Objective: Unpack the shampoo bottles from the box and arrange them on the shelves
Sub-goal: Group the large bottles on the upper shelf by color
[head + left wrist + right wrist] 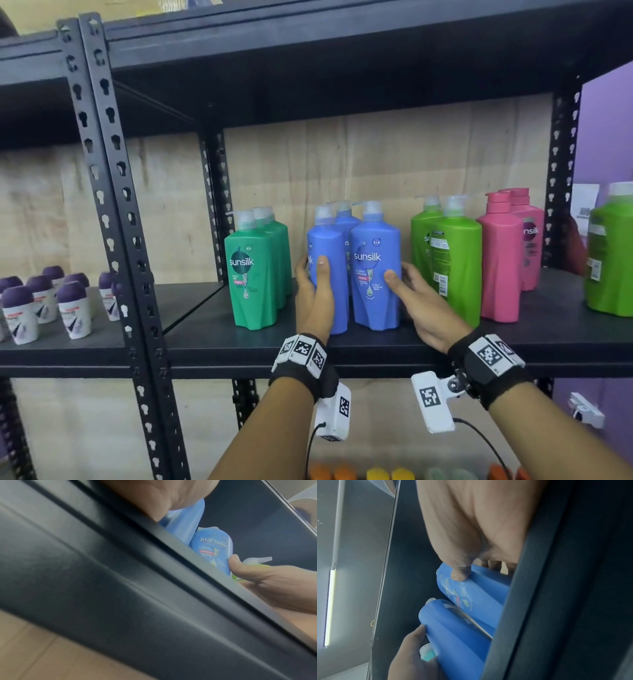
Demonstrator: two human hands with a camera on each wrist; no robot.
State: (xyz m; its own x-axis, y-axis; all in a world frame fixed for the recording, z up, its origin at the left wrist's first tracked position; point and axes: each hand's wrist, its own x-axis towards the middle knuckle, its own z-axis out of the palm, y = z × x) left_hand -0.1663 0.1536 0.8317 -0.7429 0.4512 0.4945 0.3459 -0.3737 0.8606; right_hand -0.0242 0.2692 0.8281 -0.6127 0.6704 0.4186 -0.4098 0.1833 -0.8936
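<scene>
Three blue Sunsilk shampoo bottles stand upright together on the black shelf (411, 346). My left hand (313, 298) grips the left blue bottle (330, 260), thumb on its front and fingers round its left side. My right hand (416, 294) grips the right blue bottle (375, 294), thumb on the label and fingers behind its right side. The third blue bottle (344, 219) stands behind them. In the right wrist view my right thumb (460, 574) presses the labelled bottle (479, 595). In the left wrist view the shelf edge (120, 574) hides most of both bottles. No box is in view.
Teal-green bottles (255, 274) stand just left of the blue ones, lime-green bottles (455, 260) and pink bottles (503, 260) just right. Small purple-capped roll-ons (44, 301) fill the neighbouring shelf left of the upright post (113, 205). Orange and yellow caps (376, 474) show on the shelf below.
</scene>
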